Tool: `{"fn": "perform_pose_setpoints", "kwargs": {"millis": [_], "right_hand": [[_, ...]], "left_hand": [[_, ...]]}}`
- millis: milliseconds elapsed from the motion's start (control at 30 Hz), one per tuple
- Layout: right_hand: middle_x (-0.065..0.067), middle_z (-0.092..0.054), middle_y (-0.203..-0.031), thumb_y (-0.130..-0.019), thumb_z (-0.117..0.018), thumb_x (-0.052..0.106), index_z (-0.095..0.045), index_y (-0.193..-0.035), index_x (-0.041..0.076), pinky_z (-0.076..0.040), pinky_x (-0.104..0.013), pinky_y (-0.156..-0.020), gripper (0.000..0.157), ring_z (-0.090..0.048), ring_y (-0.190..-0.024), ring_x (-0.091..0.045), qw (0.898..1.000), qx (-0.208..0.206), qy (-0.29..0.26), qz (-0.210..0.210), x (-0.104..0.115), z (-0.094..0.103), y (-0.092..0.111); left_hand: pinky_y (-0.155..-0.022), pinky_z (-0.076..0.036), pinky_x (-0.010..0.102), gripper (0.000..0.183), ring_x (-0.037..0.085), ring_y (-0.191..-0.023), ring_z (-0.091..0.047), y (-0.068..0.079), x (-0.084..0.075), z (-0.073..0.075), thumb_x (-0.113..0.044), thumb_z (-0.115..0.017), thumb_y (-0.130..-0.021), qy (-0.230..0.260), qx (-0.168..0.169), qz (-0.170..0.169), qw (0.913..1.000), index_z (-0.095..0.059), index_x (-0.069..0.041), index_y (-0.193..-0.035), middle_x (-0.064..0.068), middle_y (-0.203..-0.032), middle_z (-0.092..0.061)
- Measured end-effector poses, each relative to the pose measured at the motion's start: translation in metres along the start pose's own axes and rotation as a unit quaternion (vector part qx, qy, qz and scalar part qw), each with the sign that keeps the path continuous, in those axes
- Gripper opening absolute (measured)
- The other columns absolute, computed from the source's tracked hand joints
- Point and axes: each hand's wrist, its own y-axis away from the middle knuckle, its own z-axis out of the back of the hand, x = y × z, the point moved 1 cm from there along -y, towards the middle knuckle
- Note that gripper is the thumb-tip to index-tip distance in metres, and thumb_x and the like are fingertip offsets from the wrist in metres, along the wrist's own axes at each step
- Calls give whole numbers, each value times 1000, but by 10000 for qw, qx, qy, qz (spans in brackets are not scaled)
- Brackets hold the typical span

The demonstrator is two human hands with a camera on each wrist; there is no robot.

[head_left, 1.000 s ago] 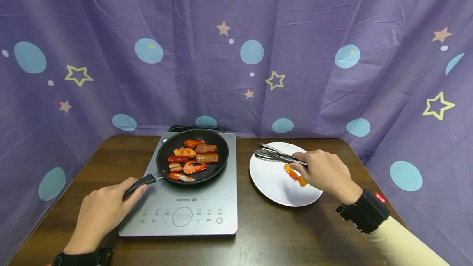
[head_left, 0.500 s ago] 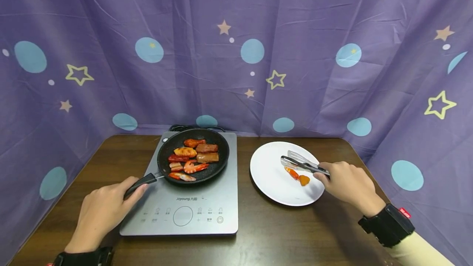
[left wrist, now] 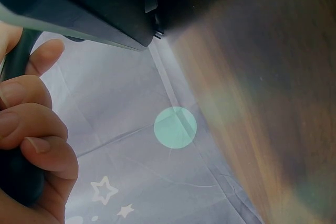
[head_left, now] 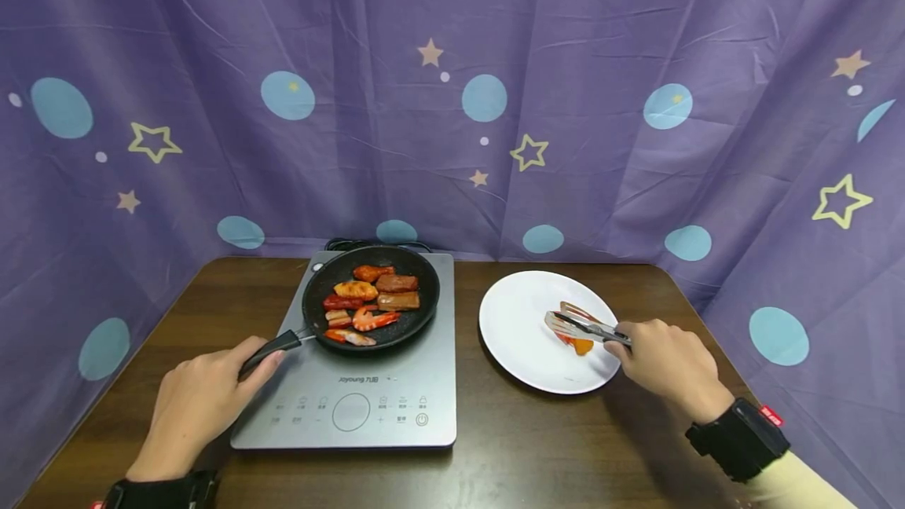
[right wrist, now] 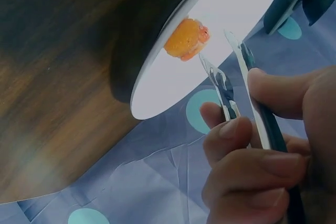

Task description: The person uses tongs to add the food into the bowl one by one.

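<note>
On the left, my left hand [head_left: 201, 399] grips the black handle [head_left: 272, 352] of a frying pan [head_left: 332, 269]; its curled fingers [left wrist: 31, 121] show in the left wrist view. My right hand [head_left: 668, 360] holds metal tongs [head_left: 601, 330] over the right part of a white plate [head_left: 516, 328]. Below the tongs lie an orange food piece [head_left: 583, 347] and a red-orange piece, partly hidden by the tongs' slotted ends. In the right wrist view, the tongs' tips stand apart beside the orange piece [right wrist: 184, 39], with a gap between them.
The pan stands on a silver induction cooker [head_left: 410, 430]. Inside it are a drumstick [head_left: 373, 272], a prawn [head_left: 375, 319] and several other pieces of food. A black cable [head_left: 346, 244] lies behind the cooker. A purple curtain [head_left: 601, 179] hangs behind the wooden table [head_left: 509, 446].
My right hand has moved right and nearer to me, bringing the tongs from the plate's far left to the food pieces. My left hand keeps its grip on the handle.
</note>
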Motion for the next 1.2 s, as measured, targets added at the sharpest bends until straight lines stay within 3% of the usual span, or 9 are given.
{"fn": "perform_pose_setpoints", "kwargs": {"millis": [267, 667, 1200], "right_hand": [[4, -44, -57, -85, -69, 42, -49, -65, 25, -31, -39, -38, 32, -43, -47, -17, 9997, -152, 120, 121, 3, -7, 2], [4, -44, -54, -84, -71, 35, -51, -66, 23, -33, -40, -35, 29, -44, -43, -18, 9979, -523, 298, 250, 7, -8, 6], [5, -43, -55, -83, -73, 32, -53, -67, 23, -34, -41, -35, 27, -43, -43, -17, 9964, -618, 353, 449, 11, -16, 5]], "left_hand": [[-34, -18, 29, 26, 7, -38, -23, -1, -1, 0, -44, -69, -85, 20, 29, 21, 10000, -64, -22, -98, -12, -46, -28], [-34, -18, 29, 28, 7, -39, -23, -3, -2, 0, -46, -67, -87, 51, 82, 55, 9999, -64, -22, -100, -11, -46, -29], [-34, -19, 30, 28, 8, -38, -24, 0, 0, 0, -47, -68, -86, 54, 144, 88, 9998, -64, -23, -100, -11, -46, -29]]}}
